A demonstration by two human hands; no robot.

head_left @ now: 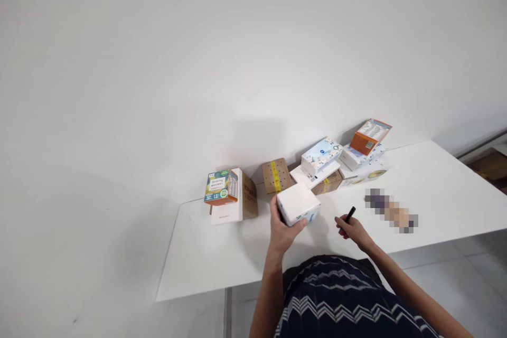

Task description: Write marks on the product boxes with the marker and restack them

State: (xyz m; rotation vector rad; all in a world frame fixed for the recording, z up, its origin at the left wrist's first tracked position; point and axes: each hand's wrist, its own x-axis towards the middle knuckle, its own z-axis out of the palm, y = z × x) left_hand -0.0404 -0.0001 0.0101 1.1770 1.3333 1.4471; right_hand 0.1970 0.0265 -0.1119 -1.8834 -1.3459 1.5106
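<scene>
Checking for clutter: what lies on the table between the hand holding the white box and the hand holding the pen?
Only bare white table between the left hand and the right hand, in the head view.

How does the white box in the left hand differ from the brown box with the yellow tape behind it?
The white box is plain white on top with small blue marks on its side; the brown box is cardboard with a yellow tape strip. The white box is gripped by the left hand; the brown box stands untouched, propped near the wall. Both are small boxes over the white table.
</scene>
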